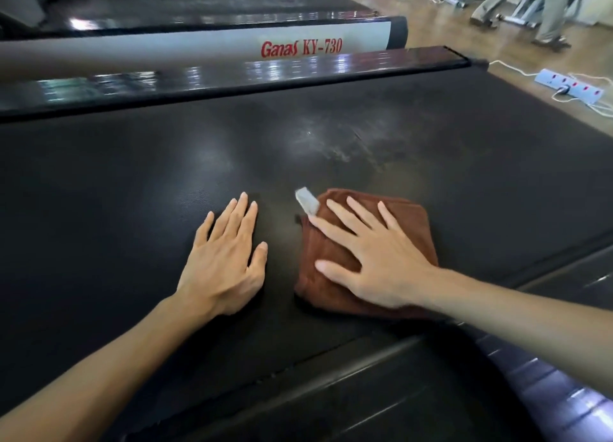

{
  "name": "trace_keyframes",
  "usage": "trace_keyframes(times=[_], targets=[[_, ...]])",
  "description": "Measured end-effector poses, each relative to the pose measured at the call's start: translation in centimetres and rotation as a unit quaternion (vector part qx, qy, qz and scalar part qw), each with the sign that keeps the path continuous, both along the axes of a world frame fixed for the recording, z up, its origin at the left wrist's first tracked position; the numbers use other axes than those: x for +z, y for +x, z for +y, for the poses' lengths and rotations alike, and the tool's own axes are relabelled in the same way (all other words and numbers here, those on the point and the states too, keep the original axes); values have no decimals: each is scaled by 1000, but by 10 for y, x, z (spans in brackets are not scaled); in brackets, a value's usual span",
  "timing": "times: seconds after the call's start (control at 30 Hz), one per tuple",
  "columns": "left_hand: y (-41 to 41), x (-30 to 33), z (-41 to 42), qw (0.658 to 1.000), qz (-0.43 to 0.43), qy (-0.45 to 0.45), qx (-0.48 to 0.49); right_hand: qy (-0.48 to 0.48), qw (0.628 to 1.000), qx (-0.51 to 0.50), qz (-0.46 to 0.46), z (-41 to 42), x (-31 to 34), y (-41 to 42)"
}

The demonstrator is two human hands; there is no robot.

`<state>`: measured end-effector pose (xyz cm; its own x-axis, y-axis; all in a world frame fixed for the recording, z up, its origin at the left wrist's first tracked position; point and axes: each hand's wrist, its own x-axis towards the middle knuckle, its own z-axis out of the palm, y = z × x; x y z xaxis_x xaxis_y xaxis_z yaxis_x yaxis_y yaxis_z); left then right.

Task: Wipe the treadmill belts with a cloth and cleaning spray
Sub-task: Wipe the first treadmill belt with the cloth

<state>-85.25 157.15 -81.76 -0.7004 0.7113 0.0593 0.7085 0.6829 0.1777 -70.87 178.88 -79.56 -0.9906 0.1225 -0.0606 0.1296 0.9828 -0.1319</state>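
The folded brown microfibre cloth [365, 259], with a small white tag [306, 201] at its far left corner, lay flat on the black textured treadmill belt [132, 176], nearer the belt's near edge than its far edge. The right hand [374, 259] pressed flat on the cloth, fingers straight and spread, nothing clasped. The left hand [225, 259] rested palm-down on the bare belt just beside the cloth, fingers extended. A pale smeared patch [331, 140] marked the belt beyond the cloth. A glossy black side rail [232, 77] bordered the far edge. A white power strip [569, 88] lay on the wooden floor [431, 27].
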Motion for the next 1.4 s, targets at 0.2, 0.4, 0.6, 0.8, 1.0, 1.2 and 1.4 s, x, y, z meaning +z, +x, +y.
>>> trace_keyframes(times=[0.2,0.4,0.6,0.8,1.0,1.2,1.4], targets=[[2,1,1,1000,-2,-24,1,-8,995,-95,-19,49,6,-20],[2,2,1,1000,0,-29,-1,4,1000,16,-7,6,2,-15],[2,3,0,999,-3,-39,-4,-12,998,-68,-13,48,5,-16],[1,2,1,999,3,-42,-2,-6,999,-34,-3,21,3,-38],[-2,3,3,999,2,-46,0,-19,999,-28,-4,38,3,-18],[-1,3,3,999,1,-37,1,-7,1000,-13,3,19,0,-46],[-1,1,4,999,-1,-32,6,4,999,-36,-12,41,1,-13]])
